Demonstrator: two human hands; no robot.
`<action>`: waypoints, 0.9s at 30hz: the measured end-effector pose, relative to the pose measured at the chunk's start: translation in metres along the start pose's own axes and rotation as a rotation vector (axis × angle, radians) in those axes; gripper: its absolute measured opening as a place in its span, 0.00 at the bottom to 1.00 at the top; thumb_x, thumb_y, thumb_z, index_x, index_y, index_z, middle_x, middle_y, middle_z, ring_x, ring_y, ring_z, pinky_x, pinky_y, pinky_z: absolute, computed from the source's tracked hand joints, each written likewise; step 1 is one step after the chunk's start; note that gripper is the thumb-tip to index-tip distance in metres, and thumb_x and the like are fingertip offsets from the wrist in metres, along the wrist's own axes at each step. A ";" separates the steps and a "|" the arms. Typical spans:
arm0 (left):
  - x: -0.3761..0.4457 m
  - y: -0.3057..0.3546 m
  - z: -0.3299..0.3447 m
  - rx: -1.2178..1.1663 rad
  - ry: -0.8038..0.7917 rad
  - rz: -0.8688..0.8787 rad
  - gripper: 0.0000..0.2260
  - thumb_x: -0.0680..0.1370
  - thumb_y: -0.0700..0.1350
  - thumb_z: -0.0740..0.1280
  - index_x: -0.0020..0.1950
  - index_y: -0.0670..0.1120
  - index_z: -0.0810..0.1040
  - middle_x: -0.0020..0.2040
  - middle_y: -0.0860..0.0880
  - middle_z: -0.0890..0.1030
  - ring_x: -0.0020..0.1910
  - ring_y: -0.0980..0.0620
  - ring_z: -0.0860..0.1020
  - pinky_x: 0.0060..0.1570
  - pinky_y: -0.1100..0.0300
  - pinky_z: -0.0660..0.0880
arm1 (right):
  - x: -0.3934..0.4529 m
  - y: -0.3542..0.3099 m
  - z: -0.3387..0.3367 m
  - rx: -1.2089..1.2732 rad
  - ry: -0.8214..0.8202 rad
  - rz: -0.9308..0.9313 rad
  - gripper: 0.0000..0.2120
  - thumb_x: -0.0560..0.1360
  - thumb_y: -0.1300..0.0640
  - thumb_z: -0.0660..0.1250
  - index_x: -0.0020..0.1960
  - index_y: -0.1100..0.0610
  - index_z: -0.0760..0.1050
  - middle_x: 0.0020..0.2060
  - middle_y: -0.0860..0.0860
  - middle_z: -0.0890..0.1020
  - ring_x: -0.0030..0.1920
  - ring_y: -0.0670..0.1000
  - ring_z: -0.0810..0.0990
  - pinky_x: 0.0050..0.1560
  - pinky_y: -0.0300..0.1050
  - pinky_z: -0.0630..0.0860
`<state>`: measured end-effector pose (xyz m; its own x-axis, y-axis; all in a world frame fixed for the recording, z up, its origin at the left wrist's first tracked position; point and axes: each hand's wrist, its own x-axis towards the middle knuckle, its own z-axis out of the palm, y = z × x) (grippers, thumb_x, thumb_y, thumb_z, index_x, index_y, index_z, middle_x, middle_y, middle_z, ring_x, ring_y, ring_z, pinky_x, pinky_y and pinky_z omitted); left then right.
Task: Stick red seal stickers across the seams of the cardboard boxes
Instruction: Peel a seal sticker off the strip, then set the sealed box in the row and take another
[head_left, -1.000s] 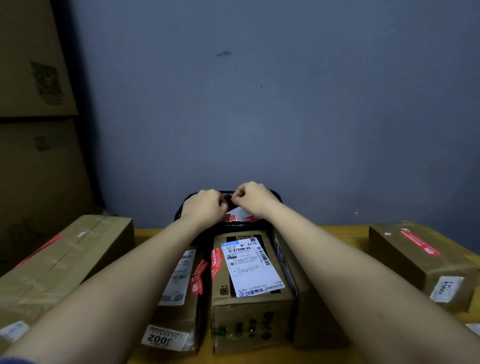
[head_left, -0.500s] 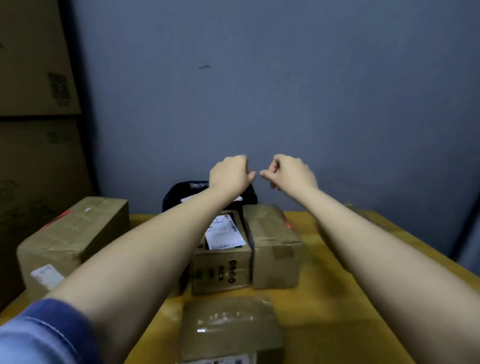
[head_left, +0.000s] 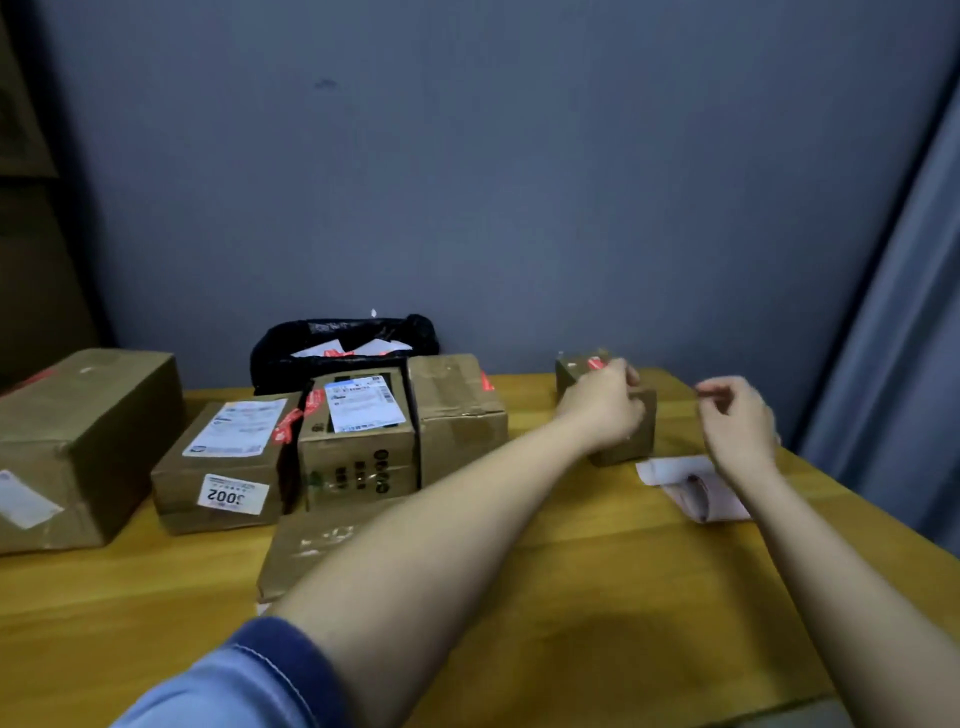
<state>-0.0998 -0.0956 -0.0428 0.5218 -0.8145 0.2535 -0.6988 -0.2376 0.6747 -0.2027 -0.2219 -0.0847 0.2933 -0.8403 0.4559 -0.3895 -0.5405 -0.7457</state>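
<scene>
Your left hand (head_left: 602, 410) reaches across to the small cardboard box (head_left: 628, 436) at the counter's (head_left: 597, 597) far right, fingers curled on its top by a red seal sticker (head_left: 596, 364); whether that grip pinches anything, cannot tell. Your right hand (head_left: 737, 421) hovers just right of the box, fingers loosely curled, nothing visibly held, above a sticker sheet (head_left: 693, 486). More boxes (head_left: 358, 436) sit left-centre, black bag (head_left: 343, 343) behind.
</scene>
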 end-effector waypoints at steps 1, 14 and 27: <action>0.000 0.000 0.014 -0.035 -0.044 -0.011 0.15 0.77 0.41 0.61 0.64 0.44 0.71 0.60 0.43 0.78 0.60 0.42 0.75 0.58 0.54 0.72 | -0.002 0.015 -0.004 -0.060 0.027 0.077 0.11 0.77 0.59 0.60 0.59 0.54 0.75 0.61 0.56 0.76 0.64 0.60 0.71 0.62 0.54 0.65; -0.015 -0.018 0.129 -0.106 -0.063 -0.144 0.21 0.78 0.51 0.62 0.70 0.52 0.65 0.66 0.50 0.74 0.67 0.46 0.69 0.66 0.50 0.64 | -0.036 0.098 0.002 0.130 0.046 0.275 0.15 0.78 0.54 0.62 0.64 0.56 0.71 0.61 0.57 0.77 0.62 0.60 0.72 0.62 0.55 0.69; -0.016 -0.075 0.122 -0.512 0.144 -0.151 0.16 0.68 0.47 0.66 0.49 0.67 0.75 0.51 0.58 0.82 0.54 0.54 0.80 0.61 0.46 0.72 | -0.053 0.074 0.015 0.492 -0.385 -0.039 0.24 0.72 0.73 0.68 0.59 0.47 0.73 0.55 0.49 0.79 0.50 0.37 0.80 0.48 0.31 0.74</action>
<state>-0.1151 -0.1297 -0.1824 0.6843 -0.7024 0.1958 -0.3022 -0.0288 0.9528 -0.2338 -0.2162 -0.1712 0.6286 -0.6957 0.3475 0.0482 -0.4112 -0.9103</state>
